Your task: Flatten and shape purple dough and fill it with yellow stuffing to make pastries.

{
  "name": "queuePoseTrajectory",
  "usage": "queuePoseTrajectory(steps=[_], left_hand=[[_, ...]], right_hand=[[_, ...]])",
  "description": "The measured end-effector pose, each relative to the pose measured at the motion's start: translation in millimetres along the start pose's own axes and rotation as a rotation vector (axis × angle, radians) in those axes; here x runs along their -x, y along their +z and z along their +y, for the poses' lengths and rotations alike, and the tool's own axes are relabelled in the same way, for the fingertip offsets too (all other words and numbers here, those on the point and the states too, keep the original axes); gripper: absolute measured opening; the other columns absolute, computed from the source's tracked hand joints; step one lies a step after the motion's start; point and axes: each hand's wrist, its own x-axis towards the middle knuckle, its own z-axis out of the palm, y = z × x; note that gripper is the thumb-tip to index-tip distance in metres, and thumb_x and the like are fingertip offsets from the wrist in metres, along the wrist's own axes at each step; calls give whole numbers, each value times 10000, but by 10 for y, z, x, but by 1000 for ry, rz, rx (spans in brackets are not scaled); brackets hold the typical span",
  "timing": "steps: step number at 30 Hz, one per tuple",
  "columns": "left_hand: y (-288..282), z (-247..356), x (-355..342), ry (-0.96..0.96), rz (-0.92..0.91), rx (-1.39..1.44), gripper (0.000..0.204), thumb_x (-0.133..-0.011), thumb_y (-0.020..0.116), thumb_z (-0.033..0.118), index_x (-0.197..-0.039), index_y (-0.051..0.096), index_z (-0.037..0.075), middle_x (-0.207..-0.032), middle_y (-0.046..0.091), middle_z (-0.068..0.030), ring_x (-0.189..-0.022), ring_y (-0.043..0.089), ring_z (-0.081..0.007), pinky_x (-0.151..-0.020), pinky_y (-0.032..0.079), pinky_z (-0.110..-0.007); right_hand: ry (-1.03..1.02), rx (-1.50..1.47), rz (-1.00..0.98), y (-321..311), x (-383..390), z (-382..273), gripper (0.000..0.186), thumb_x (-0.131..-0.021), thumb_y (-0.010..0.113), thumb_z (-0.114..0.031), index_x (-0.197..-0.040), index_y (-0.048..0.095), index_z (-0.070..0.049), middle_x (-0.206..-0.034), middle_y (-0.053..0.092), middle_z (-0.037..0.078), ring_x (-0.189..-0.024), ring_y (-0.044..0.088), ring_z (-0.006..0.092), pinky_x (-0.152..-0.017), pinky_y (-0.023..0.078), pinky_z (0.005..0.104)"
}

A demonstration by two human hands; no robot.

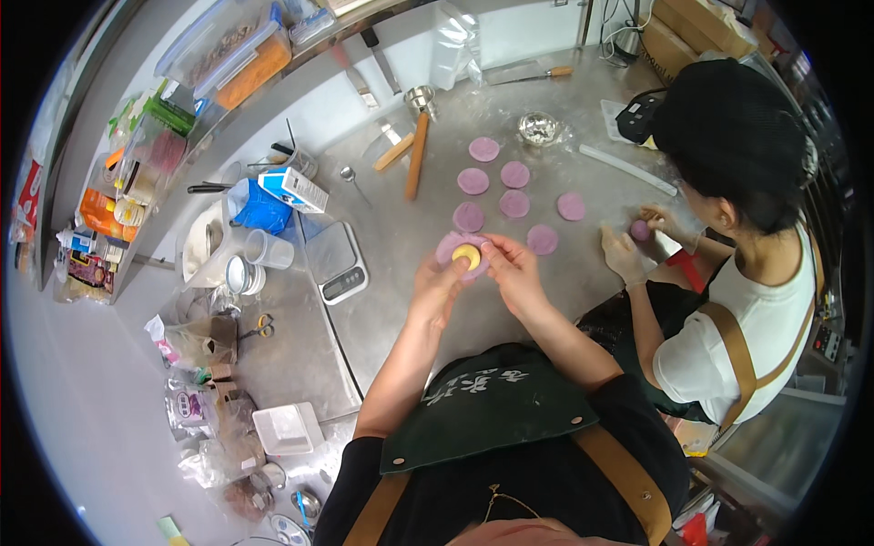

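Note:
Above the steel table I hold a purple dough round (449,247) with a yellow filling ball (468,256) resting on its middle. My left hand (439,289) supports the round from the left, its thumb on the yellow ball. My right hand (512,271) pinches the round's right edge between thumb and fingers. Just beyond my hands lies a flat purple dough disc (469,217), and several more are spread on the table, such as one disc (543,239) to the right of my right hand.
At my right a co-worker in a black cap (728,118) handles a purple ball (641,230). Left of my arms are a digital scale (345,285) and scissors (262,326). Farther back lie a rolling pin (417,156), a metal bowl (539,128) and a white stick (628,170).

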Motion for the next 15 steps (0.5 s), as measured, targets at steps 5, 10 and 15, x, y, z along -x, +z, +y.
queuePoseTrajectory(steps=[5,10,15], left_hand=[[47,-35,5,115,-45,170,472,-866,719,171,-1239,515,-33,-1186,596,-121,-1094,584,-217,-947,456,-374],[-5,-8,36,116,-40,18,467,-867,725,187,-1226,524,-32,-1138,612,-102,-1051,578,-173,-913,459,-319],[13,73,68,9,-181,-219,468,-852,746,204,-1196,534,-33,-1073,625,-74,-1018,572,-142,-881,460,-279]], right_hand=[[-50,81,-85,8,80,-182,264,-946,616,-131,-1180,615,-10,-1036,661,37,-911,595,84,-782,472,228],[-178,73,-182,40,38,-288,336,-920,640,-107,-1227,576,15,-1200,626,114,-1111,588,163,-958,470,303],[40,-59,-340,-39,-35,-264,333,-954,596,-172,-1231,571,11,-1252,606,138,-1141,577,185,-968,466,335]])
